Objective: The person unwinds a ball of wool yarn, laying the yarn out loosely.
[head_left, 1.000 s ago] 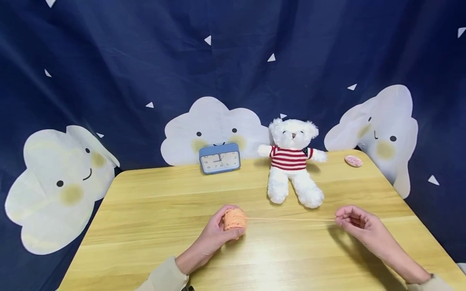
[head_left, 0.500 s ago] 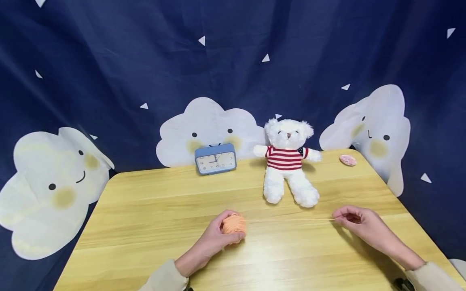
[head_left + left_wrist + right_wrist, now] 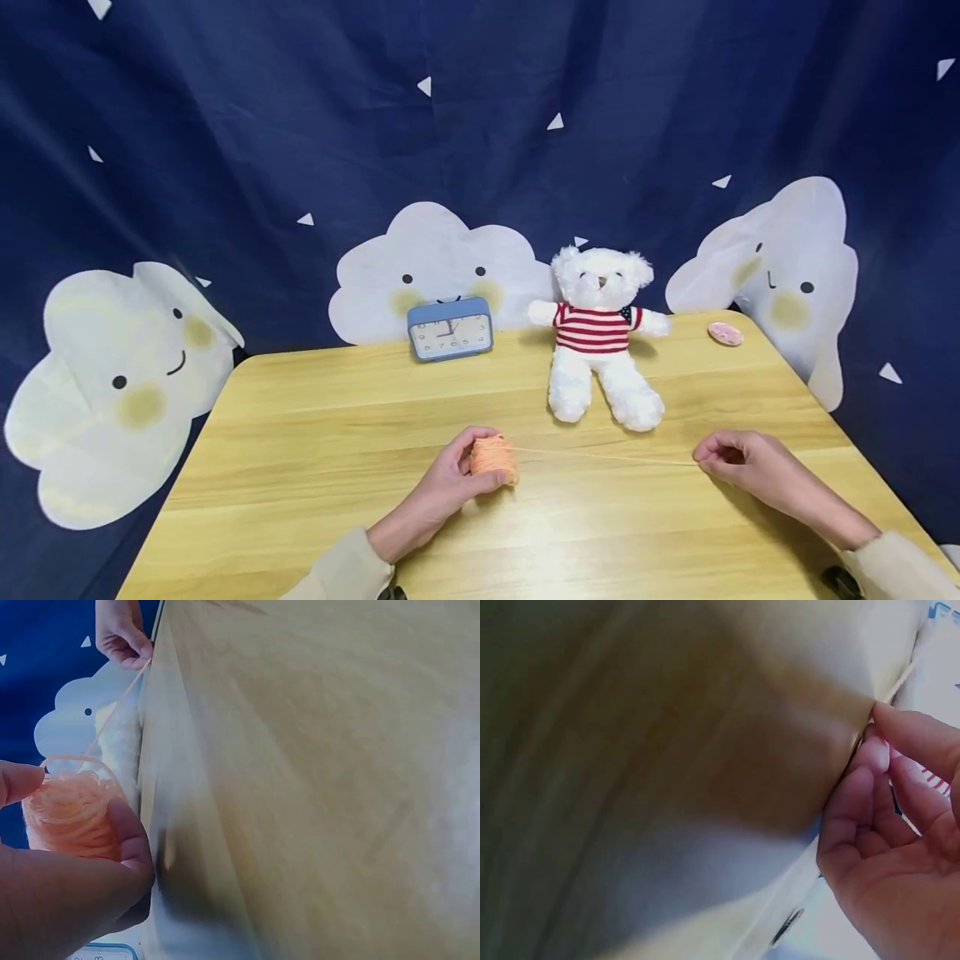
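An orange ball of yarn (image 3: 495, 461) is gripped between the thumb and fingers of my left hand (image 3: 442, 492), above the front middle of the table. From it a thin strand of yarn (image 3: 600, 455) runs rightward, stretched nearly straight. My right hand (image 3: 765, 471) pinches the strand's far end between thumb and forefinger, its other fingers curled in. In the left wrist view the yarn ball (image 3: 71, 814) shows its wound loops, one lying loose over the top. The right wrist view shows the pinching fingertips (image 3: 885, 712) close up.
A white teddy bear (image 3: 596, 329) in a red-striped shirt sits behind the strand. Left of it stands a blue alarm clock (image 3: 450, 329). A pink oval object (image 3: 725, 334) lies at the table's back right corner. A dark blue curtain (image 3: 480, 108) hangs behind the table.
My left hand has turned the yarn ball slightly and shifted it a little to the right. The strand stays stretched, now sloping slightly down toward my right hand, whose fingers have closed in more.
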A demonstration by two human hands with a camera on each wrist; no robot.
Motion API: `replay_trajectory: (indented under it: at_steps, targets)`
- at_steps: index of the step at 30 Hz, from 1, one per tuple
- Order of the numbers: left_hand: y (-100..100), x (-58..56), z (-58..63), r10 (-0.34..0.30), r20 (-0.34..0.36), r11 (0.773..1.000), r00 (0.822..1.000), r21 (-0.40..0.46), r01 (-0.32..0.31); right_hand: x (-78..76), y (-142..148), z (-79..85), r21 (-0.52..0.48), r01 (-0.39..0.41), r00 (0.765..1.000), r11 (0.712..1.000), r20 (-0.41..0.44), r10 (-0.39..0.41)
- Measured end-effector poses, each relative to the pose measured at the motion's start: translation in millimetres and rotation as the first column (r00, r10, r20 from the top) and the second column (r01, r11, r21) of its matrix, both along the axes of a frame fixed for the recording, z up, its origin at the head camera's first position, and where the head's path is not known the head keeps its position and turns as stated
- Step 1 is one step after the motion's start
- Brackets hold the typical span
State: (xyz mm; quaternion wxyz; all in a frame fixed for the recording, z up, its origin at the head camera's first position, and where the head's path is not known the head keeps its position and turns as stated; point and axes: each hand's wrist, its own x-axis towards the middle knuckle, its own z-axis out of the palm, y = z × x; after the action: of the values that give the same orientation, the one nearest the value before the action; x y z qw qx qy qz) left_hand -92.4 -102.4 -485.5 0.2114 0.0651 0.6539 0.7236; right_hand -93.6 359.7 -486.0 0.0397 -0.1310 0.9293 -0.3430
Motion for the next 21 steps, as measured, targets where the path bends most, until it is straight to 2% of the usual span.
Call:
replay_trajectory:
  at_steps: [8, 16, 21]
  targets:
    - [-3.4, 0.0, -0.1, -0.019, -0.023, 1.000, 1.000, -0.021, 0.019, -1.0, 5.1, -1.4, 0.026, -0.011, 0.997, 1.000, -0.076, 0.013]
    - [-5.8, -1.6, 0.5, -0.057, -0.004, 0.998, 0.998, 0.011, 0.057, -3.2, 5.7, -2.5, 0.008, -0.055, 0.996, 0.998, -0.073, 0.056]
    - [-6.3, -2.5, -0.5, -0.060, 0.015, 0.998, 0.998, 0.023, 0.060, 4.0, -6.3, 7.9, -0.031, -0.012, 0.996, 0.999, -0.092, 0.010]
